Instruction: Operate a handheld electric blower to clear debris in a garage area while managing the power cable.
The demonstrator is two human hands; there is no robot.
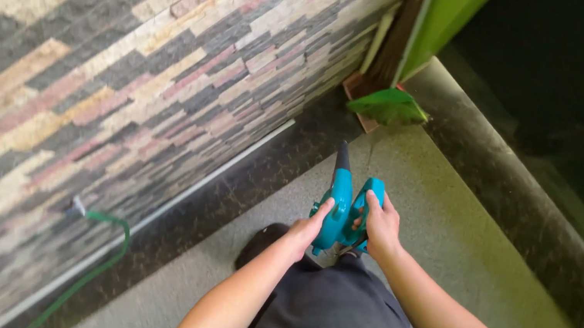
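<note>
Teal handheld blower (338, 206) with black nozzle, held low in front of the person's body, nozzle directed toward the far corner of the floor (443, 243). Left hand (309, 229) closed against its body; right hand (379, 229) gripping its handle. Stone-clad wall (89, 62) to the left, green hose (96, 266) at its base. Green dustpan (388, 107) well apart, in the corner.

Views: one, head-worn, no second view to share.
Facing: steeply down and forward along the grey floor (445, 235), stone-clad wall (89, 62) on the left.
Nearness: close over both forearms; far corner with green dustpan (387, 105) near top.
</note>
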